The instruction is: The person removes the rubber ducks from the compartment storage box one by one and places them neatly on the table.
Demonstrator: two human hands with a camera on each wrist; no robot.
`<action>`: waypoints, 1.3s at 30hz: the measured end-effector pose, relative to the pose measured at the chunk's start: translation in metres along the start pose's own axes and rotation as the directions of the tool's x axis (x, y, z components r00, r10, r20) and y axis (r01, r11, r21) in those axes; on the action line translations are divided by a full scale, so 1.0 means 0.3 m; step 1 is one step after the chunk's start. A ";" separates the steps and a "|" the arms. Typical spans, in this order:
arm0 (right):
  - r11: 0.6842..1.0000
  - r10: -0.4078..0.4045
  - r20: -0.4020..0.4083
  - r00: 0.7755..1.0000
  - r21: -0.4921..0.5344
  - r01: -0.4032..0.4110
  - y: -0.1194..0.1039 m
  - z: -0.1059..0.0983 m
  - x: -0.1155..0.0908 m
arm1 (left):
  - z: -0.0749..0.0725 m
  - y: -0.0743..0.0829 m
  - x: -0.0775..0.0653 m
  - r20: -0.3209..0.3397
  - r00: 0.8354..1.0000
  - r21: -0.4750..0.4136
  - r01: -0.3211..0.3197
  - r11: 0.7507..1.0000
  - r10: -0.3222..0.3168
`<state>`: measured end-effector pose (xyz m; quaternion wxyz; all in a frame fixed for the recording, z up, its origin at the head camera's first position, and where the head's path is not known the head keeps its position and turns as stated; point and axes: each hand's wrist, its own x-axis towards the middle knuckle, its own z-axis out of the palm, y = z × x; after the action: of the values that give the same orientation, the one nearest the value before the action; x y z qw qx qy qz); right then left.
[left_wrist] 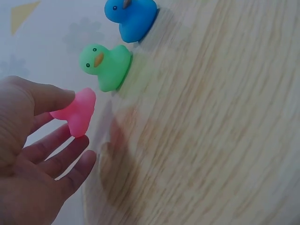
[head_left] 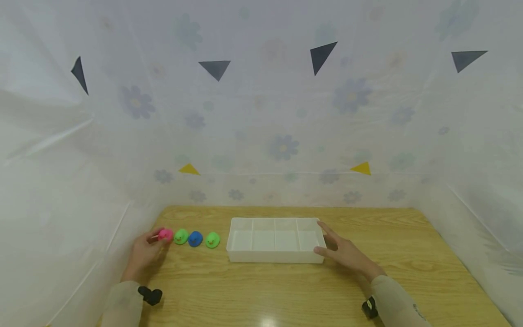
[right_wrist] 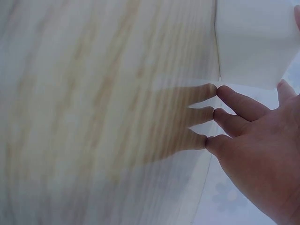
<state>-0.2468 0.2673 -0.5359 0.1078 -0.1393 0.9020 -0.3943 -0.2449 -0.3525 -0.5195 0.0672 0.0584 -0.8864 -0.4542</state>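
My left hand [head_left: 144,252] pinches a pink rubber duck [head_left: 165,234] between thumb and fingers at the left end of a row of ducks. In the left wrist view the other fingers of that hand spread below the pink duck. Right beside it sits a green duck [left_wrist: 107,66], followed by a blue duck [left_wrist: 132,18]. Another green duck [head_left: 212,240] stands closer to the white divided tray [head_left: 276,257]. At the tray's right end is my right hand [head_left: 347,252], thumb and forefinger spread along the rim. Its other fingertips [right_wrist: 223,93] reach down to the tabletop.
A wood-grain table [head_left: 261,290] carries everything. Pale flowered sheeting [head_left: 253,113] walls in the back and both sides, the left wall close to my left arm. The tray's compartments sit side by side, divided by thin walls.
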 end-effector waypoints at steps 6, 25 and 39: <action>1.000 0.002 0.003 1.000 -0.004 -0.002 0.000 -0.001 -0.002 | 0.009 -0.010 -0.001 -0.008 1.000 0.001 0.009 1.000 -0.009; 1.000 0.015 -0.002 1.000 -0.017 -0.015 0.005 0.000 0.004 | 0.011 -0.047 0.016 0.022 0.997 0.086 -0.075 0.993 0.074; 1.000 0.006 0.000 1.000 -0.017 -0.006 -0.003 -0.002 0.002 | 0.004 -0.049 0.020 0.045 0.998 0.094 -0.037 0.995 0.033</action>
<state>-0.2473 0.2670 -0.5349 0.1080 -0.1374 0.9056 -0.3865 -0.2504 -0.3609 -0.5316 0.0532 0.0362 -0.9092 -0.4114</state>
